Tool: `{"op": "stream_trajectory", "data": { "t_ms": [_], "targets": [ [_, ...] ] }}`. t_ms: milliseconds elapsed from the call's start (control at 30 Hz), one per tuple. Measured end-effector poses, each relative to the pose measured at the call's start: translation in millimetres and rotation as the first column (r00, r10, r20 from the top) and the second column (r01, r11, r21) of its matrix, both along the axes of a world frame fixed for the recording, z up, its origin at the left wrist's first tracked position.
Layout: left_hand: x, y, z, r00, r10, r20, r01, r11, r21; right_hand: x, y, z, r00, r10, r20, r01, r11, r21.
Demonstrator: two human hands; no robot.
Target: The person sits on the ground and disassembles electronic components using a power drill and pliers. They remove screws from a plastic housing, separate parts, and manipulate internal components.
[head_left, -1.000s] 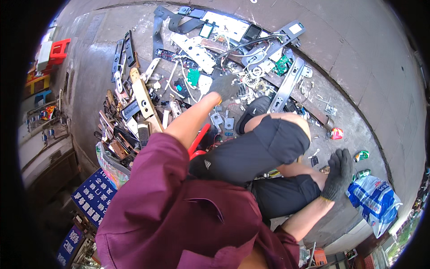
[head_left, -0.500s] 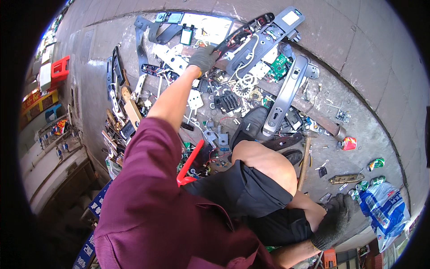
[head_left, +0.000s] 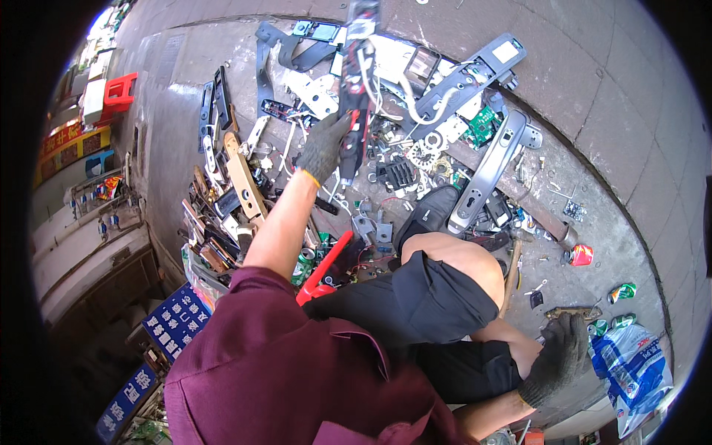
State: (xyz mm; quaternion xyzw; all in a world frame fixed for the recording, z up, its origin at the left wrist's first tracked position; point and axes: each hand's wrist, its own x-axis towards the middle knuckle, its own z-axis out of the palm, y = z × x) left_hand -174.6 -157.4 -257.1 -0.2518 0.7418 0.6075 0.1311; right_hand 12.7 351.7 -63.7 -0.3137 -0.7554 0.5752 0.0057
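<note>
L hand (head_left: 324, 145) w/ long blk panel (head_left: 354, 96) over scrap (head_left: 397, 172)

Open pavement (head_left: 615, 119) upper right, free pass. Bare floor (head_left: 169, 141) left, between red stool (head_left: 120, 93) and black panels (head_left: 222, 98). Scrap pile (head_left: 397, 174) blocks upper centre. Plastic bag (head_left: 630, 360), green cans (head_left: 622, 293) crowd right hand (head_left: 558, 357), lower right.

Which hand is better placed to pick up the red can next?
Probably the right hand: it is nearer the red can, while the left hand is busy gripping a long dark panel.
</note>
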Motion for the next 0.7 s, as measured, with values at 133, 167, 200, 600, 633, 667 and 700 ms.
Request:
{"op": "stream_trajectory", "data": {
  "t_ms": [133, 167, 200, 600, 633, 667, 700],
  "targets": [
    [70, -23, -21, 0.902, 0.400, 0.161, -0.422, 0.895, 0.143, -6, -9, 3, 0.998, -0.056, -0.036, 0.052, 0.995, -0.089],
    [85, -26, -26, 0.887, 0.441, 0.134, -0.459, 0.874, 0.160, -7, -10, 3, 0.999, -0.043, -0.023, 0.041, 0.996, -0.078],
    [100, -26, -30, 0.858, 0.505, 0.099, -0.501, 0.863, -0.064, -7, -10, 4, 0.999, -0.035, -0.039, 0.031, 0.993, -0.110],
    [110, 7, 24, 0.829, 0.555, 0.062, -0.552, 0.797, 0.243, -11, -4, 3, 1.000, 0.016, 0.004, -0.015, 0.979, -0.202],
    [106, 7, 29, 0.836, 0.547, 0.047, -0.536, 0.795, 0.286, -12, -5, 4, 1.000, 0.021, -0.001, -0.021, 0.977, -0.211],
    [103, 7, 34, 0.842, 0.539, 0.031, -0.518, 0.791, 0.326, -14, -7, 5, 1.000, 0.027, -0.006, -0.028, 0.975, -0.222],
    [100, 6, 41, 0.840, 0.543, -0.005, -0.514, 0.797, 0.317, -16, -10, 6, 0.999, 0.033, -0.019, -0.036, 0.975, -0.220]
  ]
}}
